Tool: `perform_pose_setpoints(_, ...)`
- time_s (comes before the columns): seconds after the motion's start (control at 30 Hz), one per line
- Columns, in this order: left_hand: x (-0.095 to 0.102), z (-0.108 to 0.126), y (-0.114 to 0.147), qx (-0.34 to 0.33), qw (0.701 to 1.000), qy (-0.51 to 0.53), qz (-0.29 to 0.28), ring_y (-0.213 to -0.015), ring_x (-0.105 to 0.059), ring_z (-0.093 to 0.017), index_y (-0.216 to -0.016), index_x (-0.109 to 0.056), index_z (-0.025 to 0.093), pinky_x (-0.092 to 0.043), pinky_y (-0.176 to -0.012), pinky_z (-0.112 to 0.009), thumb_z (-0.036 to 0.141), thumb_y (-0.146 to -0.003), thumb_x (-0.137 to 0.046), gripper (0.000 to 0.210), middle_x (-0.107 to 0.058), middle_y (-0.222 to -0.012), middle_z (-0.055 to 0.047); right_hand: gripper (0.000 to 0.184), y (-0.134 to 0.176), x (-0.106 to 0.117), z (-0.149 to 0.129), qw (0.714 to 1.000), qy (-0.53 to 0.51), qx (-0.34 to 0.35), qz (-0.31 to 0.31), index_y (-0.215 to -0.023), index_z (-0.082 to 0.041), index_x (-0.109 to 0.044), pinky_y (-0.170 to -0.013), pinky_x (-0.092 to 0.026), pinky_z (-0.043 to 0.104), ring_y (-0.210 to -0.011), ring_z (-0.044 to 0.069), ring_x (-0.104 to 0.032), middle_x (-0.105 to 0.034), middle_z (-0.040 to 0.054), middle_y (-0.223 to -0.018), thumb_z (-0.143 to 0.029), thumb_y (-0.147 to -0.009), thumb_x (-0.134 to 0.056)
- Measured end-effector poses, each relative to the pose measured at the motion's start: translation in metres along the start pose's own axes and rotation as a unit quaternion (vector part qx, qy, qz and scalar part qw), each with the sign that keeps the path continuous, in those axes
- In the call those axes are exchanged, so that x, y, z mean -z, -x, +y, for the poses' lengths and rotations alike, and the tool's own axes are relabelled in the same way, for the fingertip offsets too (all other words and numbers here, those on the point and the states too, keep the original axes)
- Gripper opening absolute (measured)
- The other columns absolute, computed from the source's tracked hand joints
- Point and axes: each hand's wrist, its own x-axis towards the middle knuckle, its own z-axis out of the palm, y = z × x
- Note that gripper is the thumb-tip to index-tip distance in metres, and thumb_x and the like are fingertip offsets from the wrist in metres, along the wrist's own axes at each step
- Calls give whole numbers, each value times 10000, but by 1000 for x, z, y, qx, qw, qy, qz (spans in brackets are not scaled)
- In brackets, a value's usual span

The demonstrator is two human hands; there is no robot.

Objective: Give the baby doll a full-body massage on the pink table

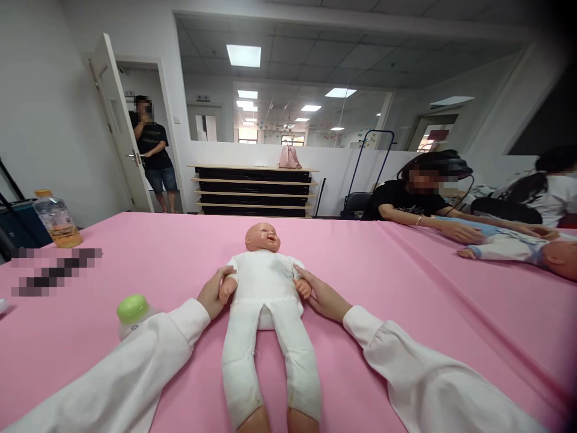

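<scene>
A baby doll (265, 279) with a white cloth body lies on its back, its head away from me and its legs toward me. My left hand (213, 294) is closed around the doll's arm on the left side, just above its small plastic hand. On the other side, my right hand (325, 297) grips the doll's other arm in the same way. Both doll hands show between my fingers and the doll's body. Some of my fingers are hidden behind the doll's arms.
A green-lidded container (134, 313) stands beside my left sleeve on the pink tablecloth (369, 264). Farther left is a bottle (58, 219) with an orange cap. Across the table to the right, a person (406, 195) handles another doll (509, 246). Someone (153, 147) stands in the doorway.
</scene>
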Motion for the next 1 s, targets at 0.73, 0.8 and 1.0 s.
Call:
perform_pose_setpoints(0.73,-50,-13,-93,159,983,-88,32,-1027,-612,-342,-1284,-534,259,-405,-873,-484,368,-909,-352,431,-672,-1098,-140,479,-97,-35,55,938,-24,-259,231,-1322,-217,-511,-999,-444,447,-1179,280,-561,-595,77,-1299,-370,-885,-385)
perform_pose_setpoints(0.8,-49,-10,-90,151,983,-94,36,-1050,-601,-335,-1307,-506,256,-405,-882,-476,355,-910,-346,440,-660,-1124,-134,495,-95,-37,52,939,-18,-241,245,-1356,-218,-462,-1037,-407,442,-1233,265,-517,-541,73,-1362,-359,-892,-359)
perform_pose_setpoints(1.0,-43,3,-74,127,980,-30,147,-1126,-564,-277,-1408,-285,149,-447,-878,-367,257,-825,-472,621,-536,-1301,-151,666,-83,-42,33,923,-27,-206,325,-1433,-141,-246,-1019,-403,510,-1303,306,-436,-421,187,-1436,-426,-859,-428)
